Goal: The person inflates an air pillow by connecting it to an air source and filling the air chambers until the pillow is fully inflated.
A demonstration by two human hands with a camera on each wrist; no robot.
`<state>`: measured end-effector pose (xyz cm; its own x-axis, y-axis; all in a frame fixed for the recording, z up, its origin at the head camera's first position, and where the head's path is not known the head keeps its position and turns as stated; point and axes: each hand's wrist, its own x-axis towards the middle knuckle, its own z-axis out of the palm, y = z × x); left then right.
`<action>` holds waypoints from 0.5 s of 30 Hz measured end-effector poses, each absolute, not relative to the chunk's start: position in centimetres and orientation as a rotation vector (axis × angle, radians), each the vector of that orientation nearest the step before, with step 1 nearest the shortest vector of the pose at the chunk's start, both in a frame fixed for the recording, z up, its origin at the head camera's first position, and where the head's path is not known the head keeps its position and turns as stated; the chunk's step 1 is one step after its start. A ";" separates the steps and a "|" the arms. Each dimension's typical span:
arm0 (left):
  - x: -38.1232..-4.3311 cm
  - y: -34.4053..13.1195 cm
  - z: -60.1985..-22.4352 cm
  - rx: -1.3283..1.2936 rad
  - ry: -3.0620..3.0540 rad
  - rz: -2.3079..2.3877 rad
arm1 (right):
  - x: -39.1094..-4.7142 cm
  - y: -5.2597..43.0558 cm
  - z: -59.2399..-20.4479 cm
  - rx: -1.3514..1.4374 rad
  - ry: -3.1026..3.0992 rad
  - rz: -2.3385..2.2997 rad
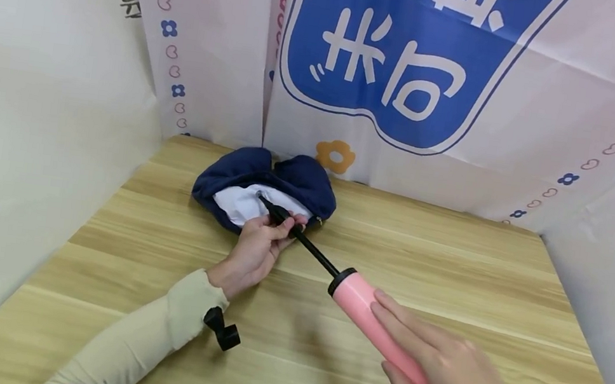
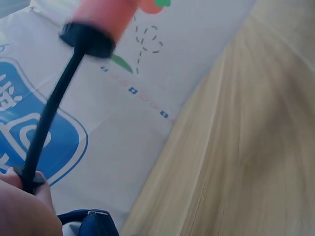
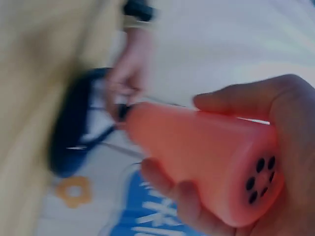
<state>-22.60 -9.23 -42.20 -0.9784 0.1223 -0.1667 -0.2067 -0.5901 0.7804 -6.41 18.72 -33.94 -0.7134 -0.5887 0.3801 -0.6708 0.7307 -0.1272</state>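
Pink pump [image 1: 364,311] held at navy cushion [image 1: 308,186].
Barrel gripped by right hand [image 1: 453,370]; black nozzle [image 1: 277,211] pinched by left hand [image 1: 254,253], tip at white lining [image 1: 236,202]; cushion laid near far edge of wooden table [image 1: 448,267].

Plastic pump [image 1: 359,304] (smooth-looking), cloth pillow [image 1: 308,186]

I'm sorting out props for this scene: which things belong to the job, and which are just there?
In the job:
- pump, gripped by left fingers and right fingers
- cushion, the pump's tip at its white lining

Just there:
- table
- printed backdrop
- black wrist clip
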 end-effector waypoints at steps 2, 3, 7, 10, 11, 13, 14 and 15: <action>-22.5 -9.2 -42.0 -0.179 1.303 2.663 | -6.7 17.8 -33.6 0.957 -2.585 0.358; -22.4 -9.0 -42.0 -0.199 1.299 2.670 | -7.1 17.1 -33.8 0.943 -2.554 0.355; -21.6 -8.5 -42.3 -0.262 1.309 2.636 | -9.5 14.0 -35.6 0.901 -2.462 0.356; -21.2 -8.7 -42.6 -0.261 1.350 2.622 | -11.3 12.5 -37.3 0.880 -2.434 0.472; -21.0 -8.8 -42.7 -0.261 1.371 2.614 | -11.9 12.1 -37.9 0.882 -2.417 0.531; -21.0 -9.2 -42.8 -0.227 1.415 2.605 | -12.8 11.8 -38.9 0.891 -2.393 0.617; -21.1 -9.3 -42.8 -0.195 1.444 2.594 | -13.1 11.8 -39.3 0.899 -2.389 0.631; -21.3 -9.5 -42.7 -0.165 1.468 2.581 | -13.1 11.8 -39.6 0.905 -2.393 0.630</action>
<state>-21.27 -9.52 -42.74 -0.9799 0.0905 -0.1780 -0.1993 -0.5022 0.8415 -13.12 11.79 -39.60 -0.6535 -0.4685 0.5945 -0.7004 0.6720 -0.2404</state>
